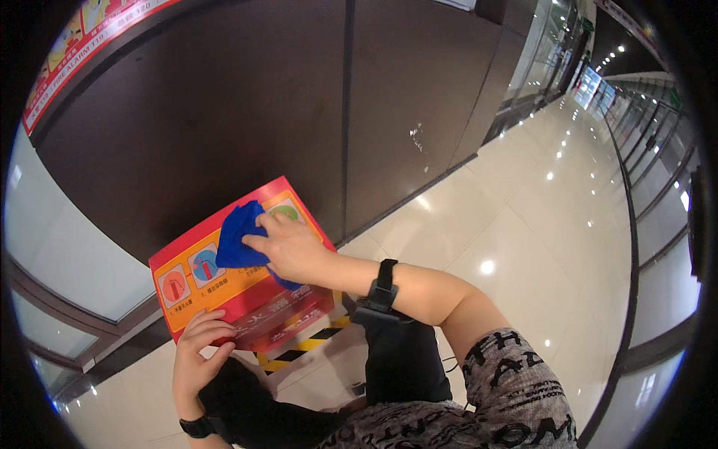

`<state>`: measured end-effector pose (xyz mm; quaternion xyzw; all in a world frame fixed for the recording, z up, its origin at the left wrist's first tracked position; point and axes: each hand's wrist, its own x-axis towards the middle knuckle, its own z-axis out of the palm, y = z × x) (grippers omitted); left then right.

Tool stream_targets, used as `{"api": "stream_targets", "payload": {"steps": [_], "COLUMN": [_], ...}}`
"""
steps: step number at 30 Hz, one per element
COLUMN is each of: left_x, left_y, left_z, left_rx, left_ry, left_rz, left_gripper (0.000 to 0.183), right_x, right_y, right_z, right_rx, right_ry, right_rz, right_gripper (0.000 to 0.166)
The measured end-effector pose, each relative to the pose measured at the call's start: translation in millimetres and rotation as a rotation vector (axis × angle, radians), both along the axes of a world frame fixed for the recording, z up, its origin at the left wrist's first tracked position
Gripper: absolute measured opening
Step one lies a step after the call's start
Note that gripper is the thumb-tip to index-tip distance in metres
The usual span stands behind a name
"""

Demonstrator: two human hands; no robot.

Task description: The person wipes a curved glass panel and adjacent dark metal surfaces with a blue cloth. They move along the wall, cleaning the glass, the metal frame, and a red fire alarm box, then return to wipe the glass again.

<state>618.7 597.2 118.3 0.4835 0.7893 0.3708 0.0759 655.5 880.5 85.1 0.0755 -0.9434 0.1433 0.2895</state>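
Note:
Before me stands a red fire extinguisher box (235, 325) with writing on its front. An orange instruction panel with pictures (178, 303) covers much of its top. My right hand (291, 247) presses a blue cloth (241, 238) against this panel, hiding some of its pictures. Part of the cloth also shows below the hand, near the front edge. At the box's near left corner, my left hand (205, 348) rests its fingers on the top edge, thumb apart, holding no loose thing.
Behind the box rises a dark brown wall panel (252, 112) with a vertical seam. Yellow-and-black striped tape (305, 351) marks the glossy tiled floor (505, 236) in front of the box. Glass panels (61, 303) stand at left. A corridor runs off to the upper right.

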Motion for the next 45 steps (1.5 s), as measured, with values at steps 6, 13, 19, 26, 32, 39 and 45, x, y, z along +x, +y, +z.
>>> {"api": "stream_targets", "payload": {"steps": [6, 13, 19, 26, 32, 39, 45], "left_x": [76, 158, 223, 274, 291, 280, 241], "left_y": [37, 103, 163, 234, 290, 351, 423], "left_z": [-1, 1, 4, 24, 33, 20, 1], "left_rx": [0.118, 0.160, 0.064, -0.014, -0.015, -0.019, 0.089], "left_ry": [0.017, -0.042, -0.143, -0.171, -0.076, -0.116, -0.177], "left_rz": [0.226, 0.287, 0.277, 0.182, 0.014, -0.231, -0.363], "left_gripper": [0.016, 0.016, 0.017, 0.020, 0.018, 0.023, 0.021], "right_x": [-8, 27, 80, 168, 222, 237, 231], "right_y": [12, 47, 120, 245, 332, 408, 440], "right_z": [0, 15, 13, 19, 38, 32, 6], "right_rx": [-0.053, -0.005, -0.652, -1.545, -2.026, -1.938, -2.049], "right_ry": [-0.115, -0.329, -1.050, -1.126, -0.590, -0.304, -0.247], "right_rz": [0.191, 0.551, 0.778, 0.735, 0.743, 0.575, 0.371], "right_gripper": [0.042, 0.042, 0.038, 0.060, 0.057, 0.068, 0.059]}}
